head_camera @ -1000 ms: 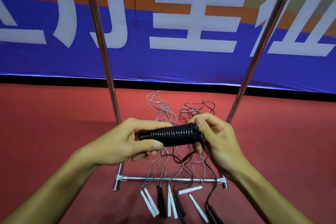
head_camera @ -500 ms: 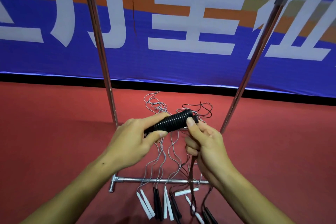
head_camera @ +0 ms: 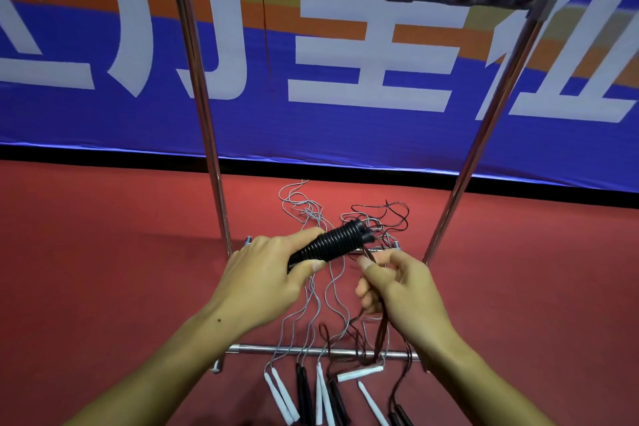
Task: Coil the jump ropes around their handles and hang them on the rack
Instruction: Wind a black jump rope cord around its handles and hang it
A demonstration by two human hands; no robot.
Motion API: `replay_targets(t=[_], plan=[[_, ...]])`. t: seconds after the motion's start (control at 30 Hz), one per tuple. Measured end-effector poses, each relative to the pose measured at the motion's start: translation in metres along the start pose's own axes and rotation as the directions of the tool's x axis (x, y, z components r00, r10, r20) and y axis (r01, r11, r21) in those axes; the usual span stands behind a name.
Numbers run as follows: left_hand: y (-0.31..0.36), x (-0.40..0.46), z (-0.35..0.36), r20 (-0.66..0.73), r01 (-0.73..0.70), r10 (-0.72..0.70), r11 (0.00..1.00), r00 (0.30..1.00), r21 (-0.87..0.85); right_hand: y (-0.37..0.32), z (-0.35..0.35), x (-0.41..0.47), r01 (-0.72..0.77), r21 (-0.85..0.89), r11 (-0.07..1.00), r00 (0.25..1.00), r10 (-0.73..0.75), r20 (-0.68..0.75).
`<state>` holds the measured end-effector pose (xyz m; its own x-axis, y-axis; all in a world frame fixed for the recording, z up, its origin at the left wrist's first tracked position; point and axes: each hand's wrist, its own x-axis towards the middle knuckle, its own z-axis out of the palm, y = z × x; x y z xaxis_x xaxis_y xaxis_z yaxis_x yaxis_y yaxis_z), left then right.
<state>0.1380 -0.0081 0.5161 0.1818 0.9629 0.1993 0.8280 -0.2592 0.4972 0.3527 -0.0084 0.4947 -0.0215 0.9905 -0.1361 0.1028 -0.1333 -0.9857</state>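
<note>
Red flooring (head_camera: 103,270) meets a blue banner (head_camera: 345,121) behind the metal rack (head_camera: 202,107). Left hand (head_camera: 262,282) grips the coiled black jump rope (head_camera: 330,244), tilted up toward the right hand (head_camera: 403,287), which pinches the loose rope end (head_camera: 367,252). Uncoiled ropes (head_camera: 311,304) lie below both hands, handles (head_camera: 281,394) nearest the person.

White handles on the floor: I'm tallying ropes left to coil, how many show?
6 white handles: a leftmost pair, a pair in the middle, one lying crosswise below the rack's bottom bar, one angled farther right. Others may be hidden.
</note>
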Motion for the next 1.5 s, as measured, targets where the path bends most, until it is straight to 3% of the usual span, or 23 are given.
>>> replay_targets(t=[0.13,0.2,0.27,0.33,0.4,0.47,0.53,0.6,0.77,0.9,1.07,1.17,1.33,1.5], plan=[[0.001,0.0,0.003,0.001,0.01,-0.01,1.0,1.0,-0.013,0.004,-0.003,0.003,0.0,-0.034,0.999,0.999,-0.002,-0.04],[0.001,0.0,0.004,0.008,0.021,-0.021,1.0,1.0,-0.023,0.003,-0.001,0.002,-0.138,0.053,0.989,0.99,0.137,0.026],[0.003,-0.001,0.007,0.017,0.028,-0.028,1.0,0.999,-0.011,-0.002,0.0,-0.001,-0.341,0.178,0.923,0.935,0.315,0.161],[0.005,-0.003,0.009,0.019,0.032,-0.033,0.999,0.999,0.029,-0.007,-0.004,-0.002,-0.389,0.184,0.903,0.908,0.343,0.24],[0.007,-0.004,0.011,0.021,0.03,-0.032,0.995,0.999,0.095,-0.009,-0.008,-0.003,-0.28,0.02,0.96,0.936,0.268,0.23],[0.01,-0.004,0.011,0.04,0.029,-0.036,0.988,0.999,0.152,-0.013,-0.009,-0.007,-0.057,-0.339,0.939,0.974,0.126,0.187],[0.011,-0.003,0.008,0.066,0.033,-0.048,0.977,0.997,0.21,-0.016,-0.011,-0.013,0.132,-0.706,0.696,0.985,-0.01,0.175],[0.01,-0.001,0.005,0.099,0.038,-0.063,0.971,0.993,0.238,-0.022,-0.013,-0.017,0.169,-0.877,0.45,0.986,-0.079,0.15],[0.008,-0.003,-0.001,0.166,-0.032,-0.015,0.961,0.986,0.276,-0.031,-0.019,-0.016,0.207,-0.912,0.354,0.978,-0.078,0.192],[0.005,-0.004,0.002,0.237,-0.096,0.026,0.953,0.971,0.288,-0.02,-0.03,-0.003,0.184,-0.764,0.619,0.969,0.018,0.248],[0.008,-0.004,0.001,0.329,-0.142,0.03,0.936,0.944,0.323,-0.019,-0.033,0.0,0.24,-0.703,0.669,0.954,-0.028,0.299],[0.008,-0.005,0.0,0.41,-0.181,0.033,0.927,0.912,0.329,-0.02,-0.034,-0.002,0.301,-0.745,0.595,0.933,-0.023,0.358],[0.002,-0.004,-0.001,0.55,-0.229,0.058,0.941,0.833,0.248,-0.022,-0.033,-0.006,0.486,-0.819,0.306,0.868,-0.059,0.493],[-0.003,-0.003,-0.008,0.657,-0.23,0.1,0.966,0.747,0.114,-0.024,-0.038,-0.002,0.581,-0.748,0.321,0.797,-0.041,0.602]])
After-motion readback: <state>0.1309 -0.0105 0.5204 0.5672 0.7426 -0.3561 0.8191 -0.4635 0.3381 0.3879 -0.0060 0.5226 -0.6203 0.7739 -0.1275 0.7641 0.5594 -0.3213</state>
